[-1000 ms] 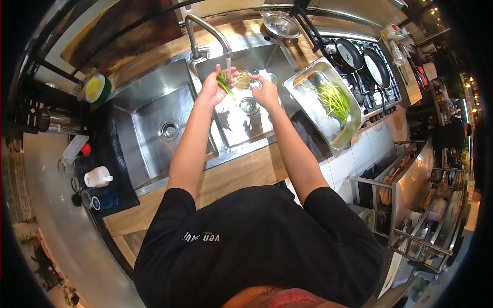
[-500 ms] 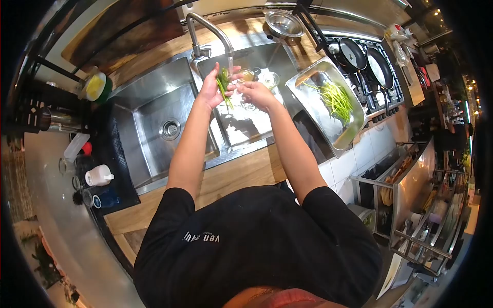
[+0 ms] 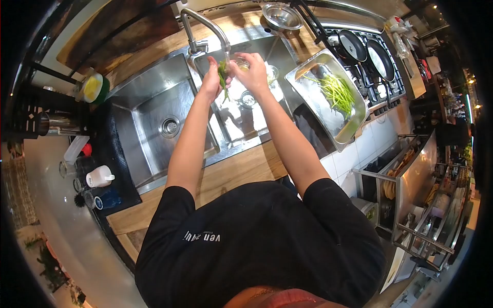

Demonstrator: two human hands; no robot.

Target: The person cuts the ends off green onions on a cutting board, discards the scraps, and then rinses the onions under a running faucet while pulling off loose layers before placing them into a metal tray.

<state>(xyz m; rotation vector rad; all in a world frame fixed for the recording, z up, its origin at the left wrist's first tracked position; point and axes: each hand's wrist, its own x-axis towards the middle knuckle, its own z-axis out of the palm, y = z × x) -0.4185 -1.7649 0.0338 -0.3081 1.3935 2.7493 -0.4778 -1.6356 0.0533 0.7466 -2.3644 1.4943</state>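
**Wood, steel and small warm lights in a kitchen**

A wooden counter (image 3: 241, 167) runs below a pale wall (image 3: 349, 9), with a large dark-brown panel (image 3: 146, 41) at its back. A steel worktop (image 3: 72, 220) spans the left side. On the right, a stove (image 3: 398, 92) sits above white tiles (image 3: 366, 143), near a crowded steel rack (image 3: 420, 172). Small warm lights (image 3: 477, 107) dot the dim far side.

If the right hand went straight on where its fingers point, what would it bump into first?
The right hand would likely meet the green stalks held in the left hand first, though depth is hard to judge this close.
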